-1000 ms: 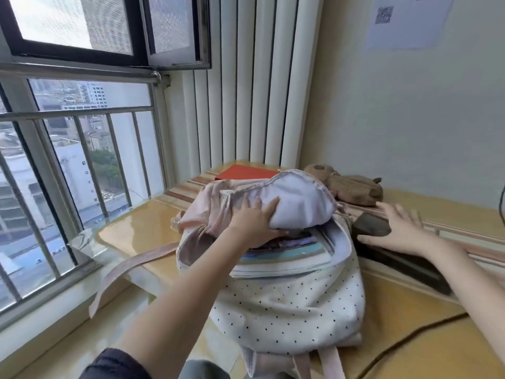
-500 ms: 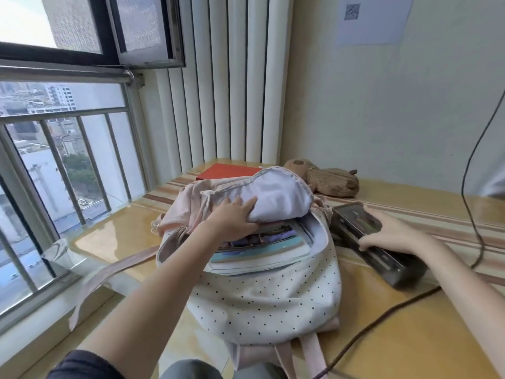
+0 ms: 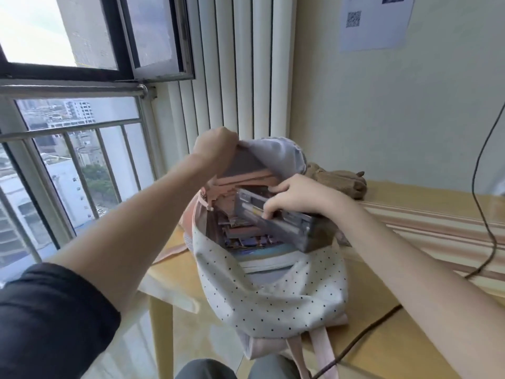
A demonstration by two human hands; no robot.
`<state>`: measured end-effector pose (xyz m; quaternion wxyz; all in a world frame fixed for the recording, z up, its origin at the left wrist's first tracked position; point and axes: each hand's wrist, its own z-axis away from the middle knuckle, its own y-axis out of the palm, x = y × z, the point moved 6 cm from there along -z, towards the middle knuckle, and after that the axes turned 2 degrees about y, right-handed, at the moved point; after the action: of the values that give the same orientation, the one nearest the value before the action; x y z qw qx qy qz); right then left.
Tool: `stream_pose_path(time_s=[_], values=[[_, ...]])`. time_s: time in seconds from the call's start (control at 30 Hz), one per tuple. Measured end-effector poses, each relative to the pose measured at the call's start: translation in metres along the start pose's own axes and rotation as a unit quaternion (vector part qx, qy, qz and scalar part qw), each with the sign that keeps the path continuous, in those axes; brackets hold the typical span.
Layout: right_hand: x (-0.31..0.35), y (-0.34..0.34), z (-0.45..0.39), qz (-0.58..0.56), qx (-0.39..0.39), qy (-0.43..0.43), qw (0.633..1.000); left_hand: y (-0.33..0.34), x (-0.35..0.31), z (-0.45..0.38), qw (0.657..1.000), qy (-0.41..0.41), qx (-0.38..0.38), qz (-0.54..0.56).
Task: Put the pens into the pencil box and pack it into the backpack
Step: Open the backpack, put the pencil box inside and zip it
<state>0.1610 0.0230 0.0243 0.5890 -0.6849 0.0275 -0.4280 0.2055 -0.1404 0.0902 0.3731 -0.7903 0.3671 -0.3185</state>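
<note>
A white backpack with black dots [image 3: 273, 299] stands on the yellow table, its mouth wide open. My left hand [image 3: 216, 149] grips the pale top flap [image 3: 276, 154] and holds it raised. My right hand [image 3: 295, 198] is shut on a grey pencil box [image 3: 289, 231], which sits tilted in the bag's opening, one end inside and the other resting over the right rim. Books [image 3: 262, 258] fill the bag beneath the box. No loose pens are visible.
A brown plush toy [image 3: 341, 179] lies behind the bag by the wall. A dark cable [image 3: 489, 236] hangs down and runs across the table [image 3: 410, 337] at the right. White vertical radiator pipes [image 3: 246, 77] and a barred window [image 3: 68, 160] stand behind and to the left.
My right hand lifted the pencil box off the table and brought it left into the bag's opening. My left hand pulled the top flap up and back.
</note>
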Motion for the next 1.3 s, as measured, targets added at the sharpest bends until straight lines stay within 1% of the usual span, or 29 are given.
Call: stream_pose_path(time_s=[0.07,0.13,0.17,0.2,0.23,0.3,0.37,0.43,0.47,0.5,0.57,0.6,0.63,0.7,0.77,0.8,0.83,0.87,0.9,0.93,0.97,1.0,1.07,1.1,1.17,1.23,1.3], values=[[0.006,-0.001,-0.036,-0.006,-0.049,0.025,0.998,0.006,-0.002,0.008,1.000,0.007,-0.007,0.017],[0.009,0.005,-0.067,0.023,-0.114,0.044,0.992,0.006,0.000,0.011,0.999,0.011,-0.024,0.021],[0.010,0.014,-0.081,0.041,-0.129,0.034,0.990,0.004,0.002,0.011,0.999,0.008,-0.027,0.019],[0.012,0.025,-0.092,0.061,-0.123,0.009,0.991,0.003,0.005,0.010,0.999,0.006,-0.026,0.019],[0.014,0.036,-0.100,0.081,-0.093,-0.026,0.992,0.003,0.007,0.010,1.000,0.005,-0.021,0.021],[0.015,0.046,-0.100,0.090,0.010,-0.073,0.993,0.005,0.011,0.009,1.000,0.006,-0.012,0.028],[0.006,0.033,-0.093,0.061,0.090,-0.089,0.990,0.011,0.014,0.008,0.999,0.011,-0.009,0.040],[-0.012,0.027,-0.081,0.104,0.166,-0.095,0.976,0.017,0.016,0.008,0.999,0.011,-0.007,0.046],[-0.020,0.031,-0.074,0.129,0.179,-0.110,0.969,0.018,0.015,0.008,0.999,0.010,-0.009,0.049],[-0.027,0.037,-0.073,0.128,0.157,-0.131,0.970,0.018,0.013,0.009,0.999,0.012,-0.011,0.052],[-0.029,0.046,-0.080,0.039,0.053,-0.176,0.982,0.016,0.006,0.010,0.998,0.026,-0.021,0.060],[-0.026,0.049,-0.086,0.019,0.006,-0.188,0.982,0.016,0.003,0.012,0.997,0.035,-0.023,0.064],[-0.022,0.054,-0.092,0.038,-0.024,-0.195,0.980,0.018,0.001,0.014,0.997,0.044,-0.021,0.065],[-0.018,0.063,-0.102,0.102,-0.038,-0.196,0.975,0.022,0.001,0.018,0.997,0.050,-0.006,0.064],[-0.018,0.063,-0.107,0.163,-0.022,-0.193,0.967,0.026,0.005,0.023,0.996,0.045,0.006,0.083],[-0.017,0.062,-0.106,0.175,-0.004,-0.195,0.965,0.027,0.006,0.024,0.994,0.044,0.006,0.095],[-0.016,0.058,-0.105,0.142,0.015,-0.192,0.971,0.027,0.005,0.026,0.994,0.045,0.007,0.103],[-0.014,0.053,-0.105,0.075,0.012,-0.181,0.981,0.027,0.003,0.027,0.993,0.048,0.010,0.106],[-0.013,0.049,-0.104,0.034,-0.022,-0.167,0.985,0.026,0.001,0.029,0.993,0.052,0.012,0.107],[-0.014,0.048,-0.104,0.040,-0.069,-0.151,0.985,0.026,-0.001,0.031,0.993,0.055,0.013,0.108],[-0.015,0.052,-0.103,0.116,-0.116,-0.132,0.978,0.026,-0.003,0.033,0.992,0.055,0.015,0.109],[-0.017,0.057,-0.103,0.185,-0.140,-0.111,0.966,0.025,-0.003,0.034,0.993,0.053,0.019,0.108],[-0.017,0.063,-0.104,0.272,-0.142,-0.094,0.947,0.023,-0.004,0.037,0.993,0.045,0.029,0.101],[-0.015,0.063,-0.103,0.283,-0.140,-0.088,0.945,0.022,-0.004,0.040,0.993,0.040,0.036,0.104],[-0.004,0.060,-0.094,0.286,-0.170,-0.104,0.937,0.024,-0.004,0.045,0.992,0.034,0.051,0.112],[0.000,0.066,-0.082,0.270,-0.210,-0.139,0.929,0.029,-0.006,0.053,0.991,0.036,0.066,0.110],[0.001,0.081,-0.071,0.256,-0.206,-0.177,0.928,0.028,-0.009,0.060,0.992,0.038,0.072,0.100]])
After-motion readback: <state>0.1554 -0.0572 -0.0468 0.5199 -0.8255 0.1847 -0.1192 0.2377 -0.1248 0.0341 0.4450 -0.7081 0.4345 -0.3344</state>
